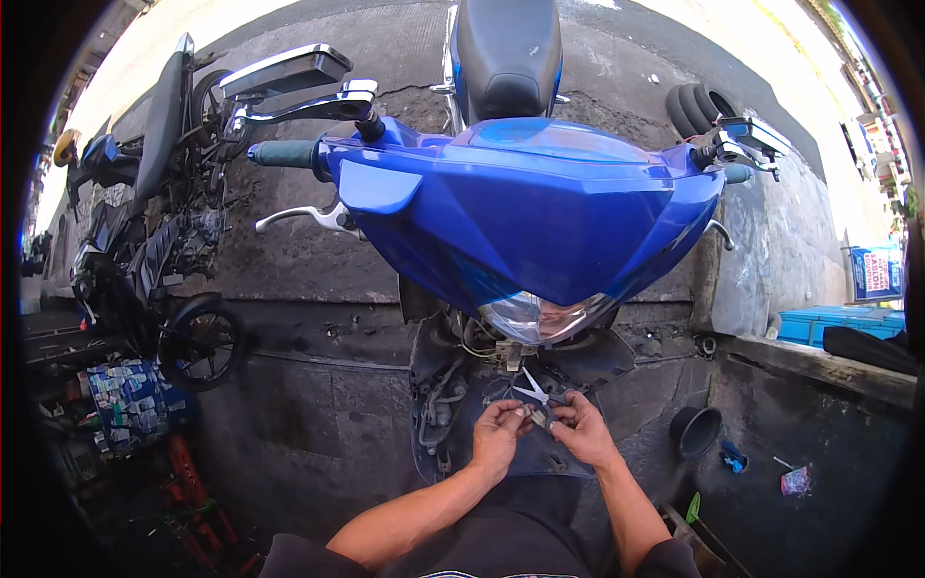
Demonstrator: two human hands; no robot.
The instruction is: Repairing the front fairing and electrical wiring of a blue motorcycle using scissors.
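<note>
A blue scooter point(540, 212) stands in front of me, its headlight point(549, 320) facing me and its lower front opened up, with wiring exposed. Below the headlight, my left hand point(495, 438) is closed in a pinch on a small pale wire connector point(538, 418). Close on its right, my right hand point(586, 435) is closed around the dark handles of a pair of scissors point(533, 388). The pale blades are spread and point up toward the wiring point(503, 354). My fingers partly hide the connector and the scissors' handles.
Another motorcycle point(145, 241) stands at the left, near a red metal frame point(188, 482). To the right are a black bucket point(695, 432), a blue glove-like scrap point(734, 457) and a low ledge point(819, 371). Stacked tyres point(699, 108) lie beyond the scooter.
</note>
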